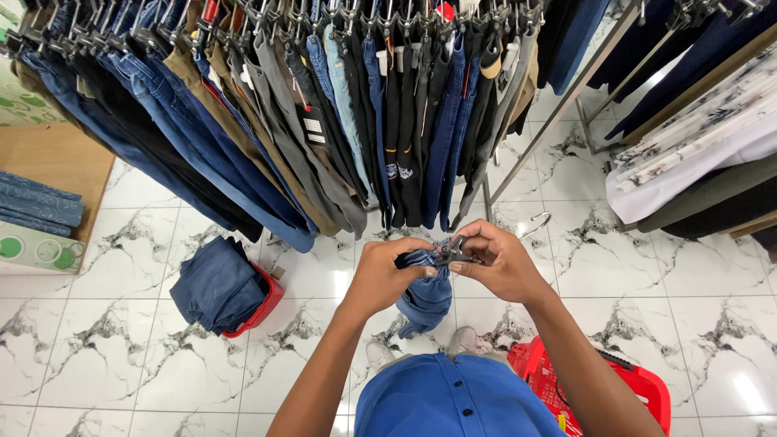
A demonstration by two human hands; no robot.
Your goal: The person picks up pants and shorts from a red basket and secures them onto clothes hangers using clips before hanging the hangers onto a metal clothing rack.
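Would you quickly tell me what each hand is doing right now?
Left hand: closed, gripping the waist of the folded blue jeans.
Right hand: closed, pinching the clip hanger on the jeans.

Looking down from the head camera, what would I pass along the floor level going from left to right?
Folded jeans on a shelf → red basket of blue jeans → left hand → blue jeans being clipped → right hand → red basket by the person's side.

A clothing shop: a metal rail (558,109) crowded with trousers and jeans (267,105) on clip hangers, folded denim (36,209) on a shelf, red shopping baskets (603,387) on the marble-patterned tile floor (129,340).
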